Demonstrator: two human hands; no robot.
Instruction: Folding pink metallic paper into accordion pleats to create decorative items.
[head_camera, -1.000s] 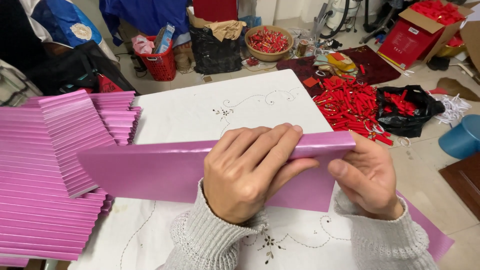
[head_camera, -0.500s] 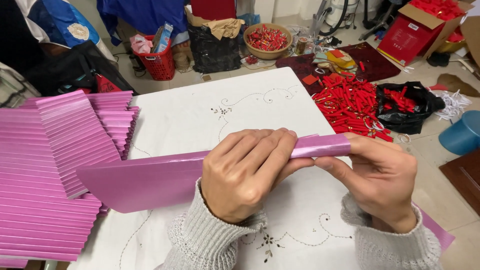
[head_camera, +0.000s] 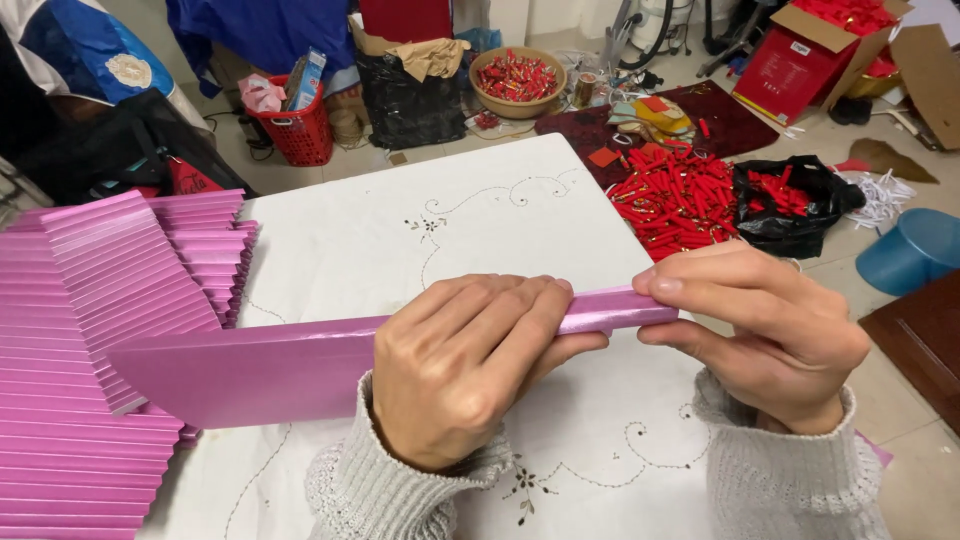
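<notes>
Both hands hold a long folded pink paper strip (head_camera: 260, 370) above the middle of the bench (head_camera: 440, 240), which is covered with a white embroidered cloth. The left hand (head_camera: 465, 365) wraps over the strip's top edge near its middle, its grip closed on the paper with fingers laid across the fold. The right hand (head_camera: 775, 335) pinches the strip's right end between thumb and fingertips, grip narrow and tight on the paper. The strip runs slightly tilted, its left end lower and reaching towards the bench's left edge.

Along that left edge lies a stack of pleated pink paper (head_camera: 90, 350), fanned out, just beside the strip's left end. On the floor beyond the bench's right corner sits a heap of red tubes (head_camera: 675, 195), next to a black bag (head_camera: 790, 195). Past the far edge stand a red basket (head_camera: 300, 130) and a bowl of red pieces (head_camera: 518, 80)
</notes>
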